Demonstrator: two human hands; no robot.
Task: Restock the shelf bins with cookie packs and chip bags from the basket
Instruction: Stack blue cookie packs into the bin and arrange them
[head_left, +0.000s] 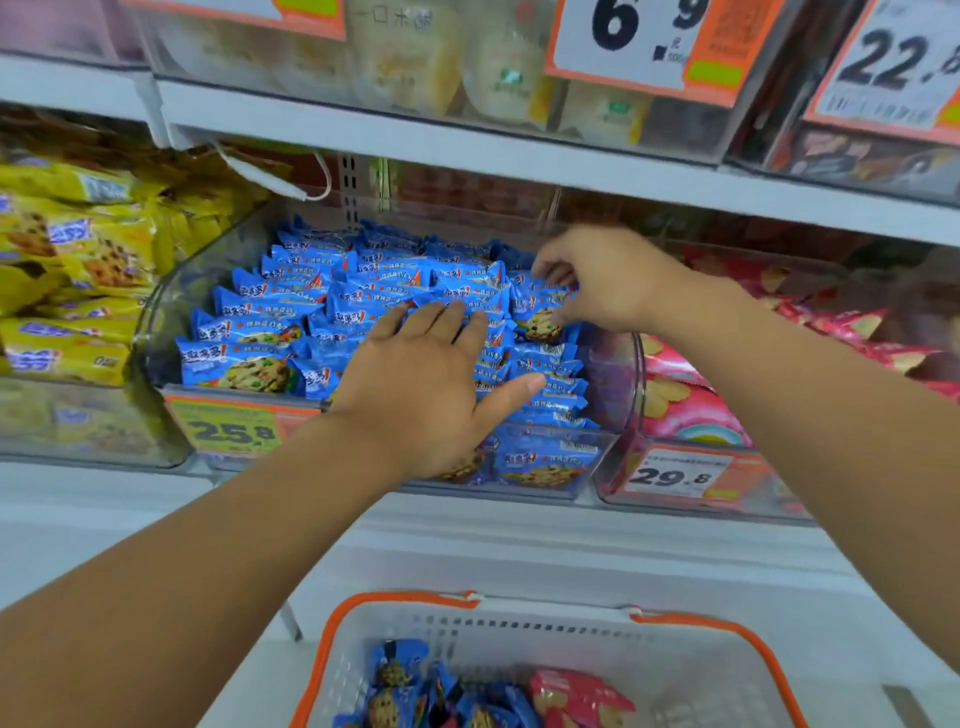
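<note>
A clear shelf bin (171, 312) in the middle holds several blue cookie packs (291, 306) lying in rows. My left hand (421, 384) lies flat on the packs near the bin's front, fingers straight. My right hand (608, 280) reaches into the bin's right side and pinches a blue cookie pack (543, 312) between thumb and fingers. Below, a white basket with an orange rim (524, 639) holds more blue cookie packs (395, 686) and a pink chip bag (576, 701).
A bin of yellow cookie packs (78, 270) stands to the left, a bin of pink chip bags (685, 400) to the right. Orange price tags (234, 428) hang on the bin fronts. An upper shelf (467, 140) with more bins overhangs the hands.
</note>
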